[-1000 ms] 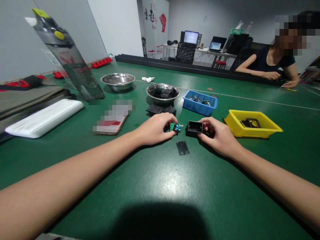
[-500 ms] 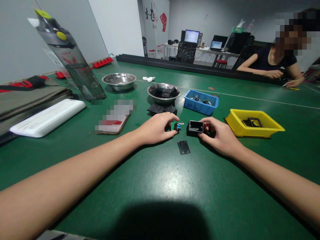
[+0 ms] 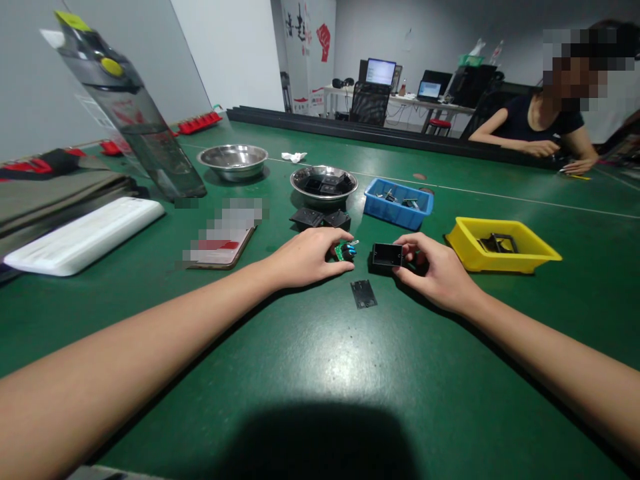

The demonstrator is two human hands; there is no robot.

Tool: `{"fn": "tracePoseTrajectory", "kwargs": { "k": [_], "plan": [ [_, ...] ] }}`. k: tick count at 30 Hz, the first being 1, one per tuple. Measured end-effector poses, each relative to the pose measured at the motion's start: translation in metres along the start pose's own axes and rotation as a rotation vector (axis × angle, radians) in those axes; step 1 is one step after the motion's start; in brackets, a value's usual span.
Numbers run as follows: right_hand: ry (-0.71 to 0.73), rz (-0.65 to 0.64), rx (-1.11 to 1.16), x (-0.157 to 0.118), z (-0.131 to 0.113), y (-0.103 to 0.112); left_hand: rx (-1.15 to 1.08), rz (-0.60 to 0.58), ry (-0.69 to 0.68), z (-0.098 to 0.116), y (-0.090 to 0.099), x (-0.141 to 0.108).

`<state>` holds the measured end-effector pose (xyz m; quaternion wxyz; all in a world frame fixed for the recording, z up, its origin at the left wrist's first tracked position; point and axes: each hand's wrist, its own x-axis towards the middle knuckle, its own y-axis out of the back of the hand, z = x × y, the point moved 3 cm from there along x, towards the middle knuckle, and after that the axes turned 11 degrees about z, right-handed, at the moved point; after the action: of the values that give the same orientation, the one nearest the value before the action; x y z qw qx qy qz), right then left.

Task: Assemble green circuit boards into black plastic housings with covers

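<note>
Between the thumb and fingers of my left hand (image 3: 313,257) is a small green circuit board (image 3: 342,253) with blue and black parts on it. My right hand (image 3: 433,270) grips the right side of a black plastic box (image 3: 387,257), whose hollow side shows. A short gap separates the board from the box. Flat on the green table, just below and between the hands, lies a thin black cover plate (image 3: 363,294). Behind my left hand sit two black boxes (image 3: 306,217).
A steel bowl (image 3: 324,197) holds black boxes; another steel bowl (image 3: 233,175) stands left. Small parts fill a blue bin (image 3: 398,215), black frames a yellow bin (image 3: 505,263). A phone (image 3: 223,243), white bar (image 3: 85,237) and bottle (image 3: 135,120) are left. A person (image 3: 540,130) sits across.
The circuit board has turned slightly in my left hand's fingers. The black box is tilted a little differently in my right hand. The whole view has shifted slightly.
</note>
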<state>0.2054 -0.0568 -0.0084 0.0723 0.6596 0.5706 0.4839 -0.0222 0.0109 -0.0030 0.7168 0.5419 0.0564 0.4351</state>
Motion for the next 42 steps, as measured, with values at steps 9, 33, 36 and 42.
{"fn": "tracePoseTrajectory", "kwargs": {
  "k": [9,33,36,42],
  "plan": [
    [0.025,0.002,-0.011,0.0,-0.001,0.0,0.004,0.007,0.006,-0.003,0.0,0.0],
    [0.062,0.11,0.034,-0.007,-0.004,0.005,0.012,-0.04,-0.089,0.0,-0.003,-0.002],
    [0.105,0.116,0.068,-0.012,-0.012,0.004,-0.003,-0.056,-0.095,0.003,-0.006,-0.003],
    [0.208,0.114,0.109,-0.011,-0.027,-0.004,-0.03,-0.048,-0.132,0.011,-0.013,0.0]
  ]
}}
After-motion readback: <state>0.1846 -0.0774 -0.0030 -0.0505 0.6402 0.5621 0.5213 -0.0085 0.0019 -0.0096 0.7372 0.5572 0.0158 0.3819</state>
